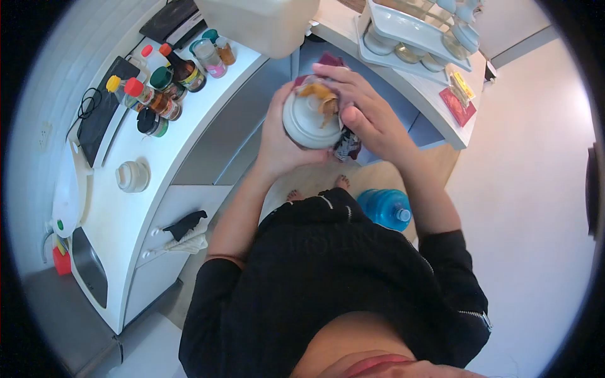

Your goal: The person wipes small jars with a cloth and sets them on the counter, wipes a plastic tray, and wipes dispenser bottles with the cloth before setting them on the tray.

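Note:
My left hand (275,135) is wrapped round the side of a jar with a whitish round end (307,126) turned up toward me. Over the jar's right side, my right hand (368,113) presses a crumpled patterned cloth (348,146). Maroon, orange and black patches show on the cloth. Part of it covers the upper edge of the jar's round end, and my right fingers hide some of it. Both hands are held up in front of my body, above the floor. I cannot tell whether the round end is a lid or the base.
Sauce bottles (153,99), spice jars (211,58) and a small clear jar (132,176) stand on the left counter (113,233). A white rack of jars (416,44) and packets (459,101) are on the right counter. A blue water bottle (386,209) stands on the floor.

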The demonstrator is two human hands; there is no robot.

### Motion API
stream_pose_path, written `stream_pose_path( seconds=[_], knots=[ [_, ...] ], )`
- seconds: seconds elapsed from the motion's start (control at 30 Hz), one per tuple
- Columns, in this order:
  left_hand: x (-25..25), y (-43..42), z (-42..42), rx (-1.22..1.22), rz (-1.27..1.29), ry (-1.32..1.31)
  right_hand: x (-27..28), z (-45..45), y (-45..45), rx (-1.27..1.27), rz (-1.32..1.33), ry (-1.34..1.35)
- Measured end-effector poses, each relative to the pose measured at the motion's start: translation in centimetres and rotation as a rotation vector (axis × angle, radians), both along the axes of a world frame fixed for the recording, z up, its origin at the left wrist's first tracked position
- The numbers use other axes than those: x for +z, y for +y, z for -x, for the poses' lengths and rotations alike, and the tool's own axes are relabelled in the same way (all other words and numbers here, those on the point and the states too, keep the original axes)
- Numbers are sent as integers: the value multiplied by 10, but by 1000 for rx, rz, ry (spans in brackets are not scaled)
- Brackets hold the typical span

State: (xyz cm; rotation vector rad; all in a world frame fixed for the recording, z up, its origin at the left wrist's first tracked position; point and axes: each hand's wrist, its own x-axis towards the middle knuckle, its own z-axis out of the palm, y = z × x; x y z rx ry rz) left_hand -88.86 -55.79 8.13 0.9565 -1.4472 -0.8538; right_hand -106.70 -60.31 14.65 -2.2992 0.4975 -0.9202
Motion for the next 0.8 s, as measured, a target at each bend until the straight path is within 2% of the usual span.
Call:
stream_pose_path(
  seconds=[0.03,0.07,0.13,0.17,0.23,0.4,0.47,0.53,0.63,0.8],
  knots=[
    [-3,-5,-2,53,31,-14,-9,-1,6,-120,3,-77],
    [-5,-7,-5,106,62,-30,-17,-4,13,-112,3,-73],
    [-6,-7,-4,97,42,-31,-34,-13,28,-512,227,-97],
    [-6,-6,-3,78,17,-36,-40,-17,34,-507,227,-95],
    [-6,-3,3,123,38,-47,-51,-21,43,-728,342,-101],
    [-5,-3,5,251,61,-13,-64,-27,48,-703,576,-103],
    [-5,-5,2,286,132,-94,-62,-32,50,-664,628,-103],
    [-10,-7,-1,254,146,-81,-53,-37,52,-691,728,32],
    [-18,-10,-6,221,167,-66,-38,-53,55,-743,732,120],
    [-26,-7,-10,212,118,38,-56,-46,53,-646,681,75]
  ],
)
